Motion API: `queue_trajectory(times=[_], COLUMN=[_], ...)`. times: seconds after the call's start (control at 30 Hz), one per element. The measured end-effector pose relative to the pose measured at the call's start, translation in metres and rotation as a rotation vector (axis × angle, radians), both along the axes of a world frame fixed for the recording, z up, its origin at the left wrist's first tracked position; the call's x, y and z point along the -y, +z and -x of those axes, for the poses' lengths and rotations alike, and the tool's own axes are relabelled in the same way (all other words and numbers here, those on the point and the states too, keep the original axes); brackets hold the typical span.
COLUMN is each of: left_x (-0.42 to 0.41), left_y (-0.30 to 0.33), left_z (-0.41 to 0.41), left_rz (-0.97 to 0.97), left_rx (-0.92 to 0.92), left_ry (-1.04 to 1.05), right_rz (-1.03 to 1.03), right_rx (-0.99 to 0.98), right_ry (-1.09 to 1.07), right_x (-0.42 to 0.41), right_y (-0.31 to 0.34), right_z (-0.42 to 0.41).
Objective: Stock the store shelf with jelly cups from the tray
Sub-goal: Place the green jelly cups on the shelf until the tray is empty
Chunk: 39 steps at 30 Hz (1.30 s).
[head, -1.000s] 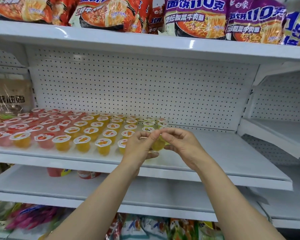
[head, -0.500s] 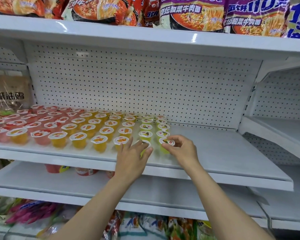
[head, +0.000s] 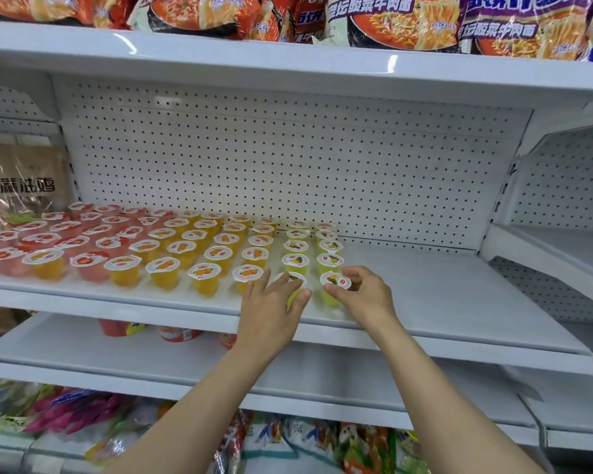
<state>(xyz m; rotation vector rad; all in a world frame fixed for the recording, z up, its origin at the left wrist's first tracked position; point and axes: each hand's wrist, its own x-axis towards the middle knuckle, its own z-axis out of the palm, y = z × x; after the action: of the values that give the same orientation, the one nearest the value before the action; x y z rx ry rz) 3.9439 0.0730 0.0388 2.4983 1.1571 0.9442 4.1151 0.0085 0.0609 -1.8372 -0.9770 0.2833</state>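
Rows of jelly cups stand on the white middle shelf point(head: 425, 302): red ones point(head: 93, 265) at the left, orange ones point(head: 204, 277) in the middle, yellow-green ones point(head: 295, 261) in two columns at the right. My left hand point(head: 271, 309) holds a yellow-green cup point(head: 294, 279) at the front of the left column, thumb on one side and fingers on the other. My right hand point(head: 367, 299) pinches the lid rim of another yellow-green cup point(head: 334, 283) at the front of the right column. Both cups stand on the shelf. No tray is in view.
The pegboard back wall point(head: 288, 165) closes the shelf behind the cups. Instant noodle packs point(head: 391, 22) fill the shelf above. A brown snack bag point(head: 18, 186) stands at the far left. Lower shelves hold red tubs point(head: 178, 333) and packets point(head: 305, 439). Bare shelf lies right of the cups.
Both hands came down and forward from in front of the shelf, carrying the two yellow-green cups onto the front of the two right-hand columns. The camera drew closer.
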Motion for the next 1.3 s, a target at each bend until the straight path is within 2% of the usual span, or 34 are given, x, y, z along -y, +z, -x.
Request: queue_trajectory(times=[0.17,0.33,0.47,0.57,0.83,1.0,1.17,1.3], left_x=[0.0,-0.01,-0.043,-0.072,-0.117,-0.125,-0.129,-0.143], left_y=[0.003,0.026,0.057,0.075,0.081,0.082,0.059,0.021], left_z=[0.003,0.022,0.071,0.126,0.29,0.399,0.493,0.558], left_rz=[0.016,-0.057,-0.12,-0.134,-0.121,-0.169,-0.138,-0.008], left_rx=[0.026,0.099,0.084,0.045,0.031,-0.062,-0.126,-0.142], left_ry=[-0.025,-0.062,0.065,0.191,0.473,0.618,0.738,0.819], right_rz=[0.023,-0.027,0.023,0.06,0.074,0.045,0.076,0.132], right_rx=[0.058,0.33,0.547,0.635,0.648,0.675,0.654,0.653], right_ry=[-0.036,-0.058,0.053,0.174,0.474,0.634,0.784,0.931], right_x=[-0.001,-0.015,-0.044,-0.07,-0.146,-0.191,-0.229,-0.261], right_y=[0.003,0.04,0.078,0.098,0.111,0.097,0.071,0.035], right_z=[0.004,0.024,0.068,0.118,0.274,0.383,0.481,0.552])
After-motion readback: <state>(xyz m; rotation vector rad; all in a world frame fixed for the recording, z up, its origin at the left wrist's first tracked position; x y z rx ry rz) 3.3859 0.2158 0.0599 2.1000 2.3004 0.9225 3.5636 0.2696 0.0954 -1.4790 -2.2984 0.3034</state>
